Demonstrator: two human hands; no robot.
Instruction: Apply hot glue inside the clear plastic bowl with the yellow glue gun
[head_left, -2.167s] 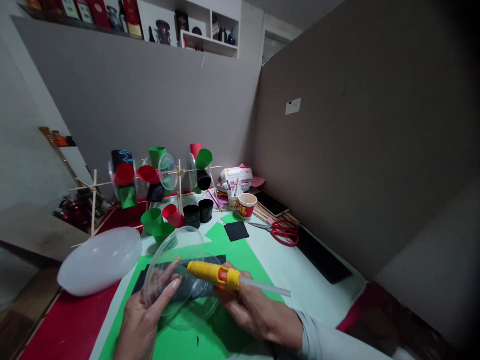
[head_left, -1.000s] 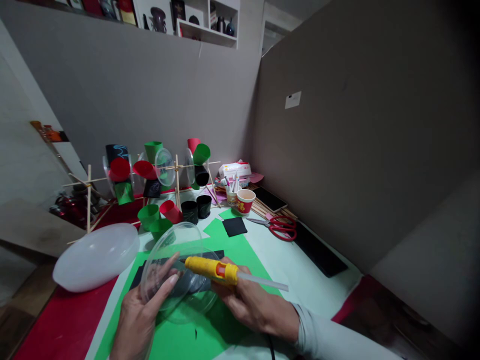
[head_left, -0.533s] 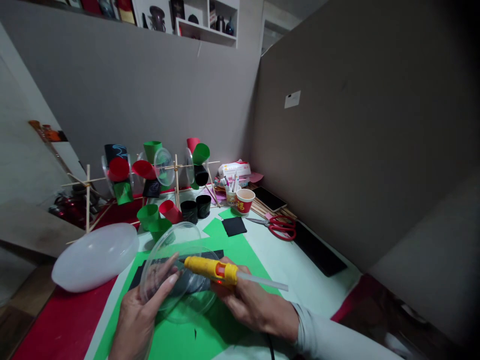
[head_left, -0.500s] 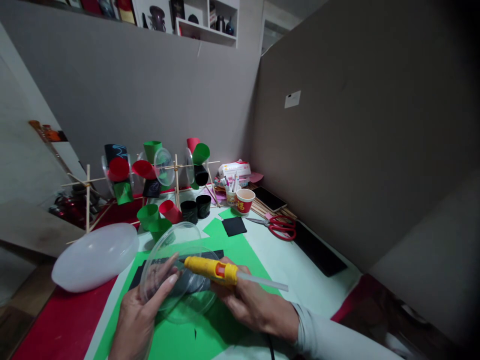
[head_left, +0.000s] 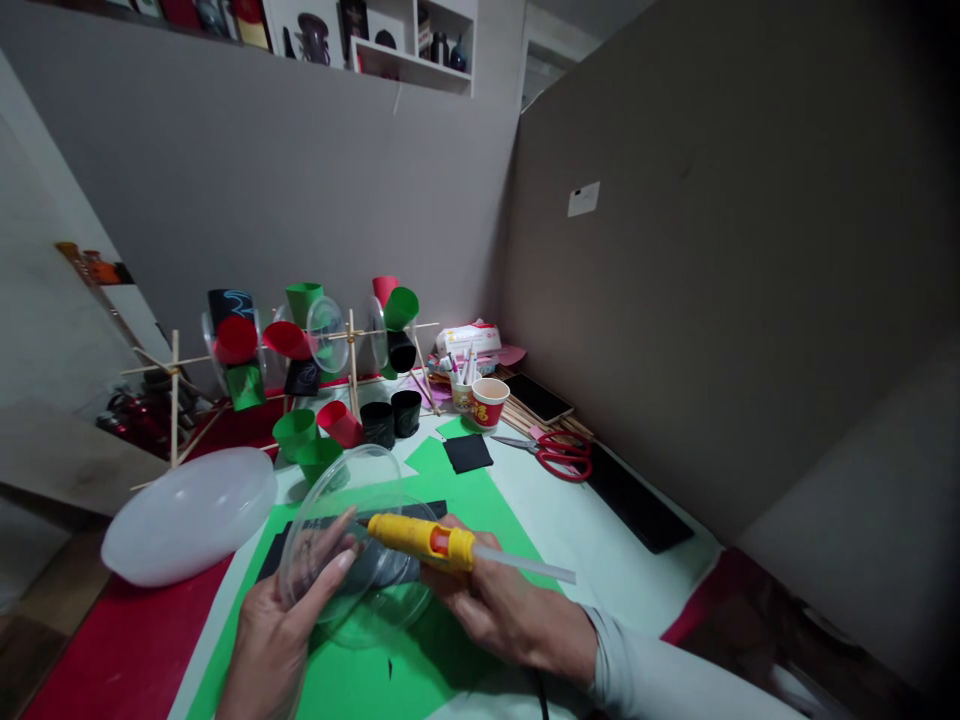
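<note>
Yellow glue gun (head_left: 420, 540) gripped in our right hand (head_left: 510, 620) meets the clear lid (head_left: 352, 560) our left hand (head_left: 277, 640) holds; gluing needs steady aim.

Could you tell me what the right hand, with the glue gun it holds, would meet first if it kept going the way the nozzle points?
Probably the clear plastic lid held by the left hand.
</note>
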